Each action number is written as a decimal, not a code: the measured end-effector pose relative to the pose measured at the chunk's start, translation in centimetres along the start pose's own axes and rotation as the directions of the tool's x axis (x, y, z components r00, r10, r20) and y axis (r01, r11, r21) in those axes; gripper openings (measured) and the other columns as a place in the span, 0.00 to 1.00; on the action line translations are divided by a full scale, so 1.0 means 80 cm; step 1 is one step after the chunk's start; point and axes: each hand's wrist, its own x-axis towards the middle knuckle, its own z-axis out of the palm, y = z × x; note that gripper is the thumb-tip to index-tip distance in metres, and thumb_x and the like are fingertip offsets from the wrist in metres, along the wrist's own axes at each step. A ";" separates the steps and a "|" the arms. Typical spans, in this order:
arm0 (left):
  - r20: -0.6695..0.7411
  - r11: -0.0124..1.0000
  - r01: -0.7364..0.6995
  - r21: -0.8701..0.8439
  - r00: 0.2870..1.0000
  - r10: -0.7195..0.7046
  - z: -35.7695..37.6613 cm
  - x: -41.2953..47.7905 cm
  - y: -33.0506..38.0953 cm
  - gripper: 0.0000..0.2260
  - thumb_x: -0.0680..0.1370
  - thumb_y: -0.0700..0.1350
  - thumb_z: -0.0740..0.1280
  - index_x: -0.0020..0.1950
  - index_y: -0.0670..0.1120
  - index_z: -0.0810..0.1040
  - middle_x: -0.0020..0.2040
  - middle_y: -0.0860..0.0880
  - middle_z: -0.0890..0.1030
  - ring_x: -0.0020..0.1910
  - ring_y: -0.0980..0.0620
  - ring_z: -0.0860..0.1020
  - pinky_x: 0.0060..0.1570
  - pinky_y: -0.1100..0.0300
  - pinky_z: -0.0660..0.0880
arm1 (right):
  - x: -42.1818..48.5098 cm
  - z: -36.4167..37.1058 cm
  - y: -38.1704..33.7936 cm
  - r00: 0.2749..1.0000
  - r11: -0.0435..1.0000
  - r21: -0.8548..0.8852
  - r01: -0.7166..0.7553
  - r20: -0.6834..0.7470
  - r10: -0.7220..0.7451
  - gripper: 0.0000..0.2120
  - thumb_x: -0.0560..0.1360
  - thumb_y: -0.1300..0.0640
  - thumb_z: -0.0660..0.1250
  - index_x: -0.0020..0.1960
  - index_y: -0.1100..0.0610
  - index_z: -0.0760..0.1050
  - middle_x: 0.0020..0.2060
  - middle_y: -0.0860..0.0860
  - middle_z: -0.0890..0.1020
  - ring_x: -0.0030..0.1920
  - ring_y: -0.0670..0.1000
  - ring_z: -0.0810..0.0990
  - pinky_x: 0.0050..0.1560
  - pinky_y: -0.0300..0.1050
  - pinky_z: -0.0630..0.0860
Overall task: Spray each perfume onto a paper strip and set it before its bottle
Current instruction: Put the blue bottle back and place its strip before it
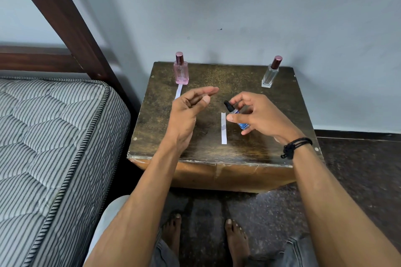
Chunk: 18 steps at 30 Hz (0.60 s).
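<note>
The surface (217,76) was a dark, worn wooden top standing against a pale wall, and all positions below are given relative to it.

1. Pink bottle (181,72): upright at the rear left corner of the surface, cap fitted.
2. Clear bottle (270,77): upright at the rear right corner of the surface, cap fitted.
3. First paper strip (179,91): flat on the surface at rear left, one end just in front of the pink bottle; its near end was hidden behind the left hand.
4. Second paper strip (223,128): flat at the centre of the surface, lying front to rear, with a faint greyish mark near its middle.
5. Blue bottle (243,125): held clear of the surface, above its centre and just right of the second strip. It was tilted, with the black spray head pointing up and toward the rear left.

Hands:
- Right hand (258,112): thumb and fingers curled round the blue bottle, gripping it at the body. A black cord bracelet (295,146) sat on the wrist.
- Left hand (186,110): above the left half of the surface, fingers loosely extended, thumb close to the forefinger, holding nothing.

A striped mattress (54,136) lay to the left of the surface. Bare feet (173,236) rested on the floor in front of it.
</note>
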 end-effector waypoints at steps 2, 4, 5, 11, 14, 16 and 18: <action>-0.004 1.000 0.018 0.008 1.000 -0.018 0.001 0.000 0.000 0.09 0.79 0.35 0.69 0.59 0.40 0.82 0.59 0.43 0.85 0.64 0.49 0.81 0.63 0.58 0.75 | -0.001 0.000 -0.002 1.000 0.999 0.042 0.009 -0.006 -0.009 0.14 0.74 0.58 0.78 0.58 0.52 0.80 0.50 0.52 0.83 0.46 0.49 0.85 0.39 0.52 0.87; -0.002 0.999 0.040 0.029 0.999 -0.040 0.003 0.000 -0.002 0.09 0.79 0.35 0.69 0.59 0.39 0.82 0.58 0.43 0.86 0.61 0.50 0.82 0.62 0.56 0.77 | -0.001 0.000 -0.002 1.000 0.998 0.064 0.013 -0.008 -0.013 0.14 0.74 0.58 0.78 0.57 0.51 0.80 0.49 0.50 0.84 0.45 0.47 0.85 0.39 0.51 0.86; -0.001 0.998 0.054 0.033 0.999 -0.054 0.005 -0.001 -0.003 0.09 0.79 0.35 0.69 0.59 0.40 0.83 0.57 0.43 0.86 0.59 0.50 0.82 0.63 0.55 0.77 | -0.001 0.001 -0.002 1.000 0.998 0.066 0.015 -0.006 -0.015 0.13 0.74 0.58 0.78 0.56 0.51 0.81 0.48 0.50 0.84 0.44 0.47 0.85 0.39 0.51 0.86; 0.008 0.990 0.143 -0.010 0.990 -0.143 0.010 -0.006 -0.004 0.08 0.79 0.36 0.70 0.56 0.43 0.85 0.46 0.49 0.84 0.47 0.54 0.82 0.61 0.53 0.79 | 0.000 0.002 -0.002 1.000 0.998 0.056 0.027 0.009 -0.028 0.12 0.74 0.58 0.78 0.56 0.51 0.83 0.50 0.51 0.85 0.46 0.49 0.86 0.40 0.52 0.87; 0.005 0.986 0.169 -0.006 0.986 -0.169 0.011 -0.007 -0.003 0.08 0.79 0.36 0.70 0.56 0.43 0.85 0.45 0.50 0.85 0.46 0.53 0.82 0.64 0.48 0.77 | 0.001 0.002 0.000 1.000 0.999 0.027 0.026 0.010 -0.027 0.13 0.74 0.58 0.78 0.58 0.51 0.83 0.50 0.50 0.85 0.48 0.51 0.87 0.40 0.51 0.86; 0.005 0.984 0.180 0.016 0.984 -0.180 0.012 -0.007 -0.002 0.08 0.79 0.36 0.70 0.56 0.45 0.85 0.45 0.49 0.86 0.46 0.53 0.82 0.64 0.47 0.76 | 0.001 0.003 0.001 0.999 1.000 0.008 0.028 0.015 -0.028 0.12 0.74 0.57 0.78 0.57 0.49 0.84 0.50 0.49 0.85 0.48 0.51 0.87 0.39 0.49 0.86; 0.009 0.982 0.183 0.047 0.983 -0.184 0.012 -0.008 -0.002 0.08 0.79 0.37 0.71 0.56 0.45 0.85 0.45 0.48 0.85 0.46 0.51 0.82 0.64 0.46 0.76 | 0.002 0.005 0.000 0.999 0.999 -0.009 0.033 0.019 -0.033 0.10 0.74 0.57 0.78 0.53 0.46 0.84 0.49 0.48 0.85 0.46 0.52 0.87 0.38 0.49 0.86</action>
